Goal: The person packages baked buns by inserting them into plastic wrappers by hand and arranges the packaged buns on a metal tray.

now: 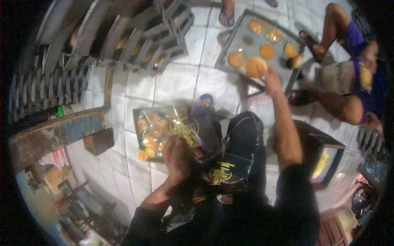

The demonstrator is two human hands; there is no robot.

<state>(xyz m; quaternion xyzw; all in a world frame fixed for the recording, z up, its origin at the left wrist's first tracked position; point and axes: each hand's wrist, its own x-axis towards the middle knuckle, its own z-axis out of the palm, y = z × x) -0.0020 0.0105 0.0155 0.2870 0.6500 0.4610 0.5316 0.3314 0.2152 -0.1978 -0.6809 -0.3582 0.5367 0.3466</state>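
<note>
My right hand [272,80] reaches out over a dark baking tray [230,45] on the tiled floor. Its fingers are closed on a round golden bun [256,67] at the tray's near edge. More buns [267,52] lie spread on that tray. Close to my body, my left hand [177,156] is closed on a clear plastic bag [184,131] with yellow print; its fingertips are partly hidden. Beside it, a second tray [136,123] carries several buns [152,130] that look wrapped in shiny plastic. Another printed bag [230,172] lies on my lap.
A co-worker [353,82] sits at the right, holding something yellowish. A sandalled foot [226,17] stands beyond the far tray. Stacked dark trays [135,33] fill the upper left. A worn wooden bench [61,129] is at the left, and a dark box [324,151] at my right.
</note>
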